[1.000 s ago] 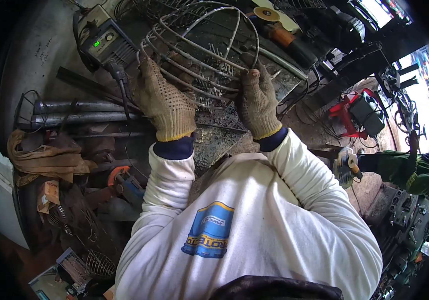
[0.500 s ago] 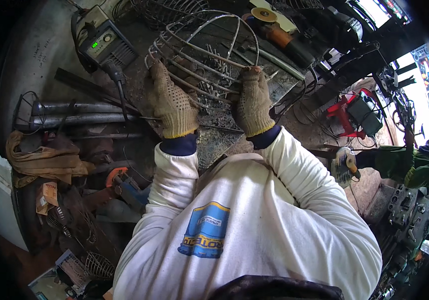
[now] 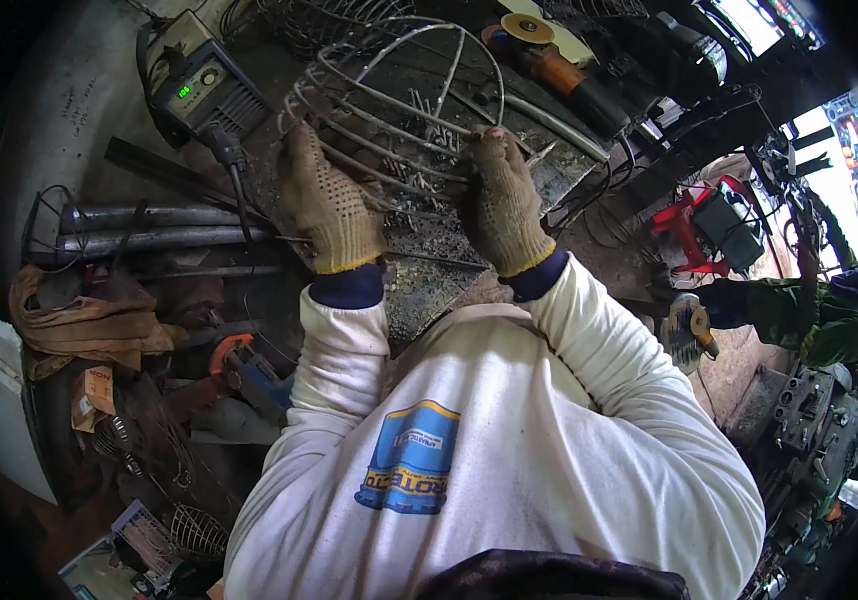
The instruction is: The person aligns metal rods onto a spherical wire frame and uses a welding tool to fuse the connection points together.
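A rounded cage of bent metal rods (image 3: 399, 108) is held up between my two gloved hands above a dark, spatter-marked metal worktop (image 3: 429, 292). My left hand (image 3: 334, 205), in a knitted glove with dark dots, closes round the cage's left rim. My right hand (image 3: 504, 205), gloved the same way, grips its right end, thumb on top. Part of the rim is hidden by the gloves. Through the rods, a cluster of short metal pieces shows on the worktop. Another wire cage (image 3: 339, 35) lies just beyond.
A welding machine (image 3: 211, 85) with a lit display stands at the far left. An orange angle grinder (image 3: 559, 72) lies at the far right. Metal pipes (image 3: 164, 240) and a brown cloth (image 3: 84, 320) are on the left. Another person's gloved hand (image 3: 686, 345) is at right, near a red-framed box (image 3: 729, 230).
Both my hands and the cage have shifted slightly left, and the cage has tilted a little. The other person's arm at right has moved slightly.
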Motion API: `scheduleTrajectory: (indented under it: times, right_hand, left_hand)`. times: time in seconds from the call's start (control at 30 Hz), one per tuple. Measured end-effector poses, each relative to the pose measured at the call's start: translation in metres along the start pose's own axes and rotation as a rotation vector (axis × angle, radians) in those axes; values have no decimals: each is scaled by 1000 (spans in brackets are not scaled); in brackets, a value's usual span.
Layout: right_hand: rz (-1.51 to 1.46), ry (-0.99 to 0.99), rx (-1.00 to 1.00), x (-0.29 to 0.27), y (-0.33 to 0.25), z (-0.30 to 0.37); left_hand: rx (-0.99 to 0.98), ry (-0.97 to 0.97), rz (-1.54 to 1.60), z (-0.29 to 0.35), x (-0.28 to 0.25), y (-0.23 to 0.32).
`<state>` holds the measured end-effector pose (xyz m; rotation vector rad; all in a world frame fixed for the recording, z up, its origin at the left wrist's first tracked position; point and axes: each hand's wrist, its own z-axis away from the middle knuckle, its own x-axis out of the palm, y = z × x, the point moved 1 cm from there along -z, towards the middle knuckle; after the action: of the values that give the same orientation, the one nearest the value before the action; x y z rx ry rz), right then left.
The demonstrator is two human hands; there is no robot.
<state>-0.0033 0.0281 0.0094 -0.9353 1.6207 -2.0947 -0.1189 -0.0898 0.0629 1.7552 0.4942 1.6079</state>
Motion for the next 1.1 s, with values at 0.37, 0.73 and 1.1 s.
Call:
scheduleTrajectory:
  times: [0.37, 0.73, 1.1]
  right_hand:
    - [-627, -316, 136, 0, -10, 5]
    - [-509, -325, 176, -11, -9, 7]
    - [-69, -369, 95, -59, -26, -53]
  left_hand:
    - [20, -13, -10, 6, 7, 12]
    - [8, -45, -22, 0, 1, 2]
    - [-205, -238, -231, -92, -51, 13]
